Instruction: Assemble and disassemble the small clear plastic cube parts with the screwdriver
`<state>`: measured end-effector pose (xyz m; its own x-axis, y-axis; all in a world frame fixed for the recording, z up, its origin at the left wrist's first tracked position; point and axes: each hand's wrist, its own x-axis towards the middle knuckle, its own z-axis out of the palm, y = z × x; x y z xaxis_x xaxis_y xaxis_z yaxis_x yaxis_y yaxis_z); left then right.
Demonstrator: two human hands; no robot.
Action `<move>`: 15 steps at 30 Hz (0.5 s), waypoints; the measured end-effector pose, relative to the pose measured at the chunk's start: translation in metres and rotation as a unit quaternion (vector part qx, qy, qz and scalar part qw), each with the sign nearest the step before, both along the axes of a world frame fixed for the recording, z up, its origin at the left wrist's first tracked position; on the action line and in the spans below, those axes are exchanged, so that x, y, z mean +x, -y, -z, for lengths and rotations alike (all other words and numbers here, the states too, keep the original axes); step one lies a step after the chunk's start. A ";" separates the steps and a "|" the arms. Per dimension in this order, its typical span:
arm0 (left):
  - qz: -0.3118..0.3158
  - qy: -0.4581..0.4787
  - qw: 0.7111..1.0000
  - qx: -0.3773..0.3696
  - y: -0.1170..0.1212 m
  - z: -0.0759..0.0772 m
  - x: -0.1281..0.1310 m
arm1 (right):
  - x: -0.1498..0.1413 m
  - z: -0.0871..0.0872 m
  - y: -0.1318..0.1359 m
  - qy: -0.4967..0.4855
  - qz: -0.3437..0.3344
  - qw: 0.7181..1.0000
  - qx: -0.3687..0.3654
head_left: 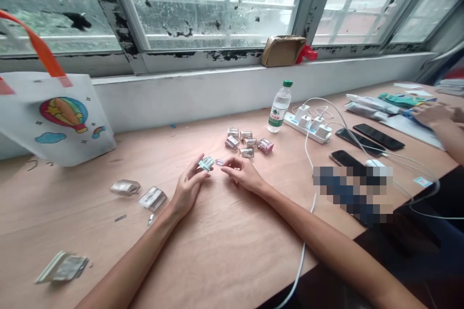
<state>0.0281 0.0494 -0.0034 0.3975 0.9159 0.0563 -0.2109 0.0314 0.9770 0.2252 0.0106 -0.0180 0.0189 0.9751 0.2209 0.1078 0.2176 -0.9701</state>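
Nearest me, at lower left, a flat packet (pixel 63 268) lies on the wooden table (pixel 224 251). A little farther, left of my arm, are a thin strip (pixel 120 218) and two clear packs (pixel 125 187). At the centre, my left hand (pixel 190 181) grips a pale green piece (pixel 206 163); my right hand (pixel 244 174) seems to pinch a small purplish piece (pixel 219 162) just beside it. Whether the two touch, I can't tell. I judge this piece only partway done; which packs, including the cluster of small packs (pixel 250 143) just beyond, are finished or waiting doesn't show.

For moving, there's open wood between my forearms. The table edge cuts across the lower right, a white cable (pixel 301 260) crosses beneath my right forearm, and beyond the cluster the bottle (pixel 279 108) and the wall below the windows (pixel 181 99) limit reach.
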 end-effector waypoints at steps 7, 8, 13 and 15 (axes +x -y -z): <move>-0.007 -0.043 0.998 0.040 -0.003 0.011 0.002 | 0.005 0.004 -0.002 -0.003 0.017 1.000 -0.017; -0.015 -0.040 0.998 0.047 -0.003 0.012 0.003 | 0.007 0.003 -0.001 0.017 0.026 0.999 -0.014; -0.057 -0.012 0.996 0.061 -0.006 0.018 0.004 | 0.022 -0.002 0.005 0.192 -0.023 0.980 0.049; -0.053 -0.022 0.997 0.057 -0.005 0.018 0.004 | 0.026 0.000 0.006 0.229 -0.069 0.970 0.034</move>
